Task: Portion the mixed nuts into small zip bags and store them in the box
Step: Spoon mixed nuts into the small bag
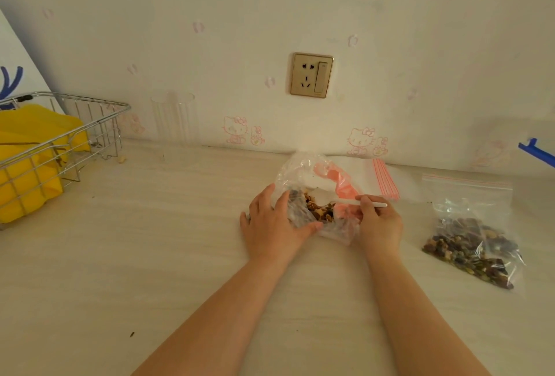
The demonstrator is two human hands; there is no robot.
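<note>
Two hands work at one clear bag [303,177] mid-counter. Left hand [271,222] lies w/ fingers spread flat on the bag's left side, thumb along its near edge, pressing plastic to the counter [150,255]. Right hand [379,221] pinches a white spoon [345,200] by the handle; spoon's long axis runs left-right, handle end sticking out right past the fingers, bowl end pointing left into the mixed nuts [319,210] inside the bag. Bag mouth opens up & away toward the wall, w/ a pink patch on its right half. Just behind, touching the bag, a stack of flat zip bags [375,180] w/ red zip strips, strips running near-to-far. Well right, apart from the hands, a filled zip bag [473,237] of nuts lies flat, zip end toward the wall, nuts bunched at near end. Far left: wire basket [75,138] w/ yellow item [27,147] inside. Wall socket [311,75] above the bags; blue object [537,151] at right edge, can't tell what.
</note>
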